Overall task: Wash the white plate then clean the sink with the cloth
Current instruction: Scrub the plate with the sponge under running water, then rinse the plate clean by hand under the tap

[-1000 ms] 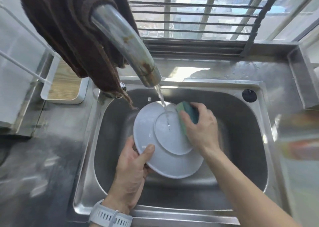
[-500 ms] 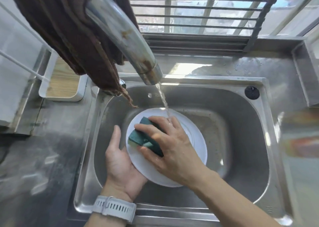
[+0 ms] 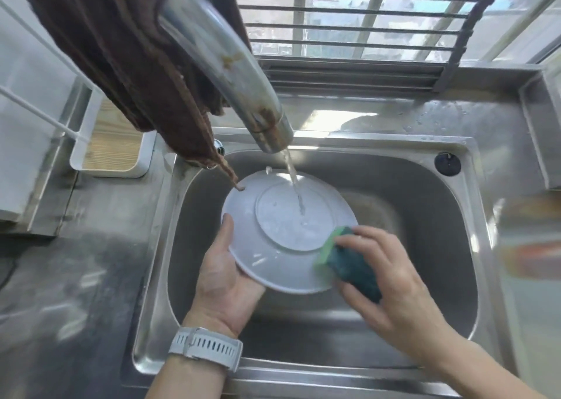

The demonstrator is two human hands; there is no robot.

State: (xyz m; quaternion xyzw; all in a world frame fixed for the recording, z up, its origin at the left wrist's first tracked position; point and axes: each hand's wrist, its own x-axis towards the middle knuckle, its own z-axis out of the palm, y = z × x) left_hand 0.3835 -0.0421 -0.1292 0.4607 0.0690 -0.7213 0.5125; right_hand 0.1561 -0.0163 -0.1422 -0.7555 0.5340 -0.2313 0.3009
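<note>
Gripping from below, the left hand (image 3: 226,280) has the white plate (image 3: 282,231) by its lower-left rim, thumb pressed on the upturned underside, the other fingers hidden beneath it, so I can't tell how they sit. A white watch (image 3: 206,348) rides that wrist; no lettering legible on it. The right hand (image 3: 391,283) has its fingers wrapped tight around a green sponge (image 3: 343,262), pressing it against the plate's lower-right edge.

The plate is held tilted, bottom side up, over the basin of the steel sink (image 3: 473,246), with water from the tap (image 3: 230,73) striking the foot ring. That's the risk, I'd say: wet glaze, one hand holding one edge, and a sideways push from the sponge could twist the plate out of the hold and drop it against the steel. The stream hitting a tilted surface may also spray over the counter (image 3: 76,277).

Further back, the brown cloth (image 3: 121,49) hangs over the tap, its frayed corner dangling close above the plate's far rim; whether it touches, I can't tell. It could drip onto the plate or be dragged down. Behind it, a white tray (image 3: 115,149), then the window bars (image 3: 349,19). No brand or writing readable anywhere.
</note>
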